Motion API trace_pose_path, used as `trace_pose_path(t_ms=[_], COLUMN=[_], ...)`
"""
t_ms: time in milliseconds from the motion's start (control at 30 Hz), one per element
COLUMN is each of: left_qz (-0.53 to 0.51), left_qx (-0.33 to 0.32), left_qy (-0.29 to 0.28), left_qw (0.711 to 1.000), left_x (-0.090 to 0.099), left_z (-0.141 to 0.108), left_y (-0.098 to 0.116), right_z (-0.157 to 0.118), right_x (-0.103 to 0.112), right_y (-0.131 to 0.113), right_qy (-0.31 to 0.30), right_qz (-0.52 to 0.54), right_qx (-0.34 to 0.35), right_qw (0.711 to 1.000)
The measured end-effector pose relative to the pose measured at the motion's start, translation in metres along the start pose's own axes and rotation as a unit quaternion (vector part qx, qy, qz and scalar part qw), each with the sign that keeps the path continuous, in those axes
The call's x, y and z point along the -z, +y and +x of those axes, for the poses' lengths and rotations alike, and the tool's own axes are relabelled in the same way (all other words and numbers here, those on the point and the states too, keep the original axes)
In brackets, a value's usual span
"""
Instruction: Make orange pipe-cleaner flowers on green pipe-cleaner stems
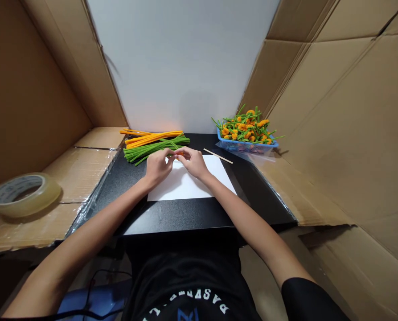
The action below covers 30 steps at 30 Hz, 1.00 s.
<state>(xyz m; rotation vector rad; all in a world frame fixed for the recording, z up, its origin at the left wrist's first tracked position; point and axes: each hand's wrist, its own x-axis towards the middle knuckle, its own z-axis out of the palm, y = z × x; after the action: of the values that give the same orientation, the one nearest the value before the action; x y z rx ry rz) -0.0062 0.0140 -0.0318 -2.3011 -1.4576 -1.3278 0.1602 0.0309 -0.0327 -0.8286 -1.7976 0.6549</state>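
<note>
Left hand [157,168] and right hand [194,162] meet over a white paper sheet [188,185] on the black desk [172,214], fingers [187,154] pinched closed on some small bit [180,154], can't really tell what. Just past them lie green pipe cleaners [152,149] and orange ones [152,137], with a wooden stick [218,155] and a blue basket [247,147] of pipe-cleaner flowers off right.

The black desk [172,218] carries a white paper sheet [192,185], green pipe cleaners [152,150], orange pipe cleaners [152,137], a thin wooden stick [218,156] and a blue basket [247,146] of pipe-cleaner flowers [244,129].
</note>
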Motion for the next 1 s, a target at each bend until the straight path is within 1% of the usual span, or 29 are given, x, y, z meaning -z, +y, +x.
trace_pose_path(t_ms=[167,333,400,600,733,867,1000], left_qz=[-0.028,0.015,0.011,-0.091,-0.127,-0.106,-0.090], left_qx=[0.008,-0.017,-0.017,0.017,0.036,0.008,-0.004], left_qy=[0.001,0.005,0.008,0.011,0.012,0.009,0.006], left_qw=[1.000,1.000,1.000,0.996,0.991,0.994,0.996], left_x=[0.002,-0.001,-0.002,0.002,0.003,0.002,0.000], left_z=[0.000,0.000,0.000,0.003,0.004,0.003,0.003], left_y=[0.000,-0.003,-0.003,0.003,0.001,-0.003,-0.004], right_z=[0.001,0.003,0.004,0.005,0.004,0.003,0.004], right_x=[0.000,-0.001,0.000,0.003,0.004,0.003,0.001], right_y=[0.004,0.004,0.004,0.008,0.014,0.017,0.019], right_qy=[-0.008,-0.004,-0.005,-0.025,-0.032,-0.025,-0.014], right_qz=[0.034,0.029,0.038,0.150,0.211,0.240,0.214], right_qx=[-0.004,-0.025,-0.037,-0.089,-0.128,-0.170,-0.153], right_qw=[0.999,0.999,0.999,0.984,0.969,0.955,0.965])
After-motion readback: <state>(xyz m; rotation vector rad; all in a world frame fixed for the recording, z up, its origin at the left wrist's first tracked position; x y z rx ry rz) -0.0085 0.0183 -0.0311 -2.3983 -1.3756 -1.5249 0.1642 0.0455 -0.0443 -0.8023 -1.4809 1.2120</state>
